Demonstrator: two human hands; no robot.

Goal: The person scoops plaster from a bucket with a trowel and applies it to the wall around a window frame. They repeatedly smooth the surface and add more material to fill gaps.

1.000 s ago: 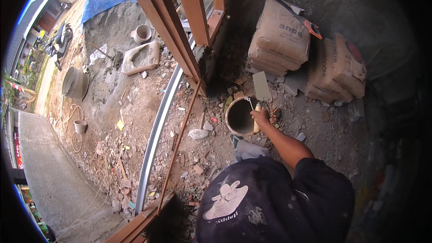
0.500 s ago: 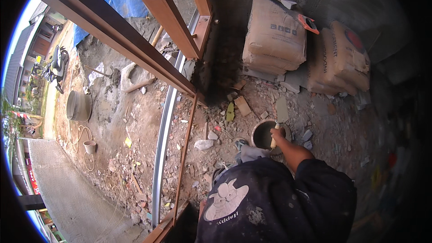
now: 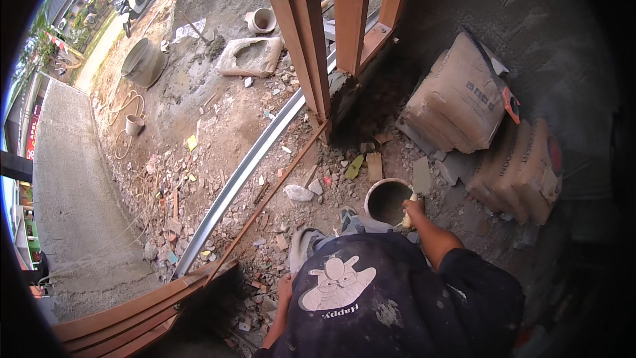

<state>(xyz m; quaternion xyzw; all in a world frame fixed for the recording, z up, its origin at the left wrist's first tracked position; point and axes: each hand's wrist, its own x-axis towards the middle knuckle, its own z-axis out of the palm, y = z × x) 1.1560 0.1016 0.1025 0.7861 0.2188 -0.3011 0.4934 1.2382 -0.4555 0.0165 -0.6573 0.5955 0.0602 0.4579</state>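
Note:
My right hand point(image 3: 415, 210) is closed around the pale handle of a trowel point(image 3: 421, 176), at the right side of a round bucket point(image 3: 368, 200). The trowel's flat blade points away from me, just beyond the rim. Inside the bucket it looks dull grey; how full it is I cannot make out. My left hand point(image 3: 285, 285) hangs low beside my dark shirt, near my left leg. Its fingers are too hidden to read.
Paper cement sacks point(image 3: 458, 96) are stacked at the right by a grey wall. Brown wooden frame posts point(image 3: 298, 33) and a metal rail point(image 3: 245, 172) cross the rubble on my left. Beyond stand a large tub point(image 3: 144, 63) and a small pail point(image 3: 134, 124).
My view has turned to the left, so the frame and sacks appear rotated. My left arm has come into sight. The trowel stays in my right hand by the bucket.

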